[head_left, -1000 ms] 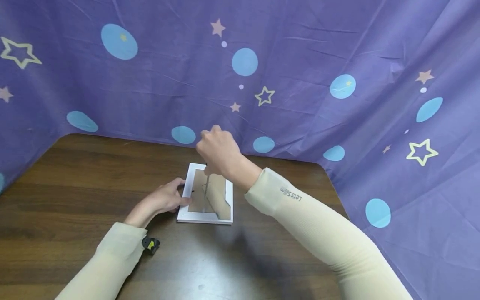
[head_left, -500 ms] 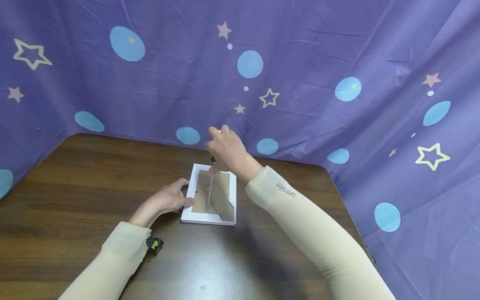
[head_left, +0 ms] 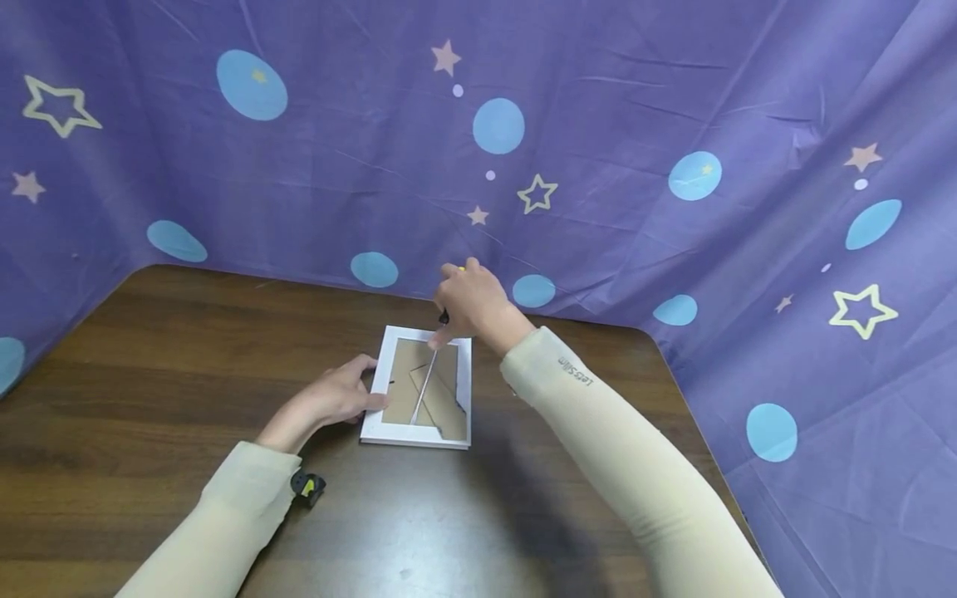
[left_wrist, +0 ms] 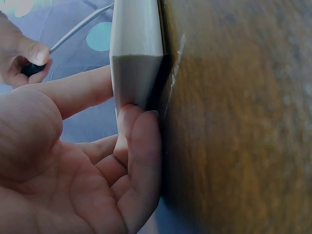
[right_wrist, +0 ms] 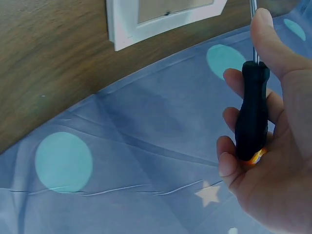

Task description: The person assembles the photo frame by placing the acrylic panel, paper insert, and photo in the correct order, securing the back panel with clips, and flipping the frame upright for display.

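Note:
A white picture frame (head_left: 414, 436) lies face down on the wooden table, its brown backing board (head_left: 399, 399) and slanted stand flap (head_left: 443, 400) showing. My left hand (head_left: 336, 394) grips the frame's left side, thumb over the border and fingers against the outer edge, as the left wrist view shows. My right hand (head_left: 474, 303) holds a screwdriver (right_wrist: 252, 112) by its black handle, the thumb laid along the metal shaft. The shaft slants down across the backing, its tip at the inner edge of the near border.
The wooden table (head_left: 187, 374) runs back to a purple curtain (head_left: 598, 75) with stars and blue dots, which also hangs along both sides. A small black and yellow item (head_left: 307, 488) sits at the left sleeve's cuff.
My right hand has moved right and tipped the screwdriver from nearly upright to a clear slant, its tip staying near the lower border. My left hand keeps its grip on the frame.

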`<state>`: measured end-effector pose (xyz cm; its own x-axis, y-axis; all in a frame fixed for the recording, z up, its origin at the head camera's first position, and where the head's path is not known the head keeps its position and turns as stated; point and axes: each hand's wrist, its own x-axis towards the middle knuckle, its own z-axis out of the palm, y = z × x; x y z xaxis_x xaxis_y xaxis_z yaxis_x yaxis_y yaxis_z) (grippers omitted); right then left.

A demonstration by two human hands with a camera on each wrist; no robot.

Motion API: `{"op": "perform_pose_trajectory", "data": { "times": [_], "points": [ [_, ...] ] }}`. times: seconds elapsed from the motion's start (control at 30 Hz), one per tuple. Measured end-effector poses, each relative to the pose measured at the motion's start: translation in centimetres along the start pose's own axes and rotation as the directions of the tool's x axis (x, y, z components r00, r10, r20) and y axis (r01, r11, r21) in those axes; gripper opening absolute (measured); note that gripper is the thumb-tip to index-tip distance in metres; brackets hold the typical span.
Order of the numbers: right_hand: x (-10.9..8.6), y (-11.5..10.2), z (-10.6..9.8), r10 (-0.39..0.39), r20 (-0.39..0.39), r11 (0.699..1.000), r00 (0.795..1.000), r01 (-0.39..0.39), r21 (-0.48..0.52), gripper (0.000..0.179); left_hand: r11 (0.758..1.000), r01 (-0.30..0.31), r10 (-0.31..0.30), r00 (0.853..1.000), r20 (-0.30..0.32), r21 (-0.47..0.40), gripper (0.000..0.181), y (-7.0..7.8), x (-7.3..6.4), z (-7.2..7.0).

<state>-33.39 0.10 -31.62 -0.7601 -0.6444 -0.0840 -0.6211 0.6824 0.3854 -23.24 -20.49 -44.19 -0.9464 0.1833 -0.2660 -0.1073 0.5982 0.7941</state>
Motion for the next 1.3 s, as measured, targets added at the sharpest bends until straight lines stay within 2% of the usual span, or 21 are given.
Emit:
{"op": "perform_pose_trajectory", "data": {
  "times": [0.27,0.6,0.8,1.0,1.13,1.3],
  "points": [
    [-0.1,1.0,1.1,0.036,0.102,0.998,0.994,-0.042,0.051,0.064,1.000,0.002,-0.002,1.000,0.001,-0.010,0.076,-0.1,0.0,0.0],
    [0.1,2.5,3.1,0.025,0.216,0.985,0.976,-0.061,0.160,0.068,1.000,0.010,-0.010,1.000,-0.002,-0.016,0.075,0.0,-0.1,0.1],
    [-0.3,3.3,3.6,-0.002,0.279,0.987,0.960,-0.043,0.157,0.073,1.000,0.010,-0.010,1.000,0.000,-0.001,0.076,0.0,-0.1,-0.1],
    [-0.8,3.8,3.9,0.002,0.313,0.986,0.950,-0.054,0.158,0.076,1.000,-0.003,0.003,1.000,-0.002,0.008,0.076,0.0,0.0,-0.1],
    [-0.9,3.8,3.9,0.008,0.368,0.984,0.930,-0.073,0.162,0.074,1.000,-0.010,0.010,1.000,-0.002,-0.001,0.076,-0.1,-0.1,-0.1],
    [-1.0,3.9,4.0,0.018,0.461,0.981,0.887,-0.104,0.162,0.071,1.000,-0.004,0.004,1.000,0.003,0.004,0.077,-0.1,-0.1,-0.2]
  ]
}}
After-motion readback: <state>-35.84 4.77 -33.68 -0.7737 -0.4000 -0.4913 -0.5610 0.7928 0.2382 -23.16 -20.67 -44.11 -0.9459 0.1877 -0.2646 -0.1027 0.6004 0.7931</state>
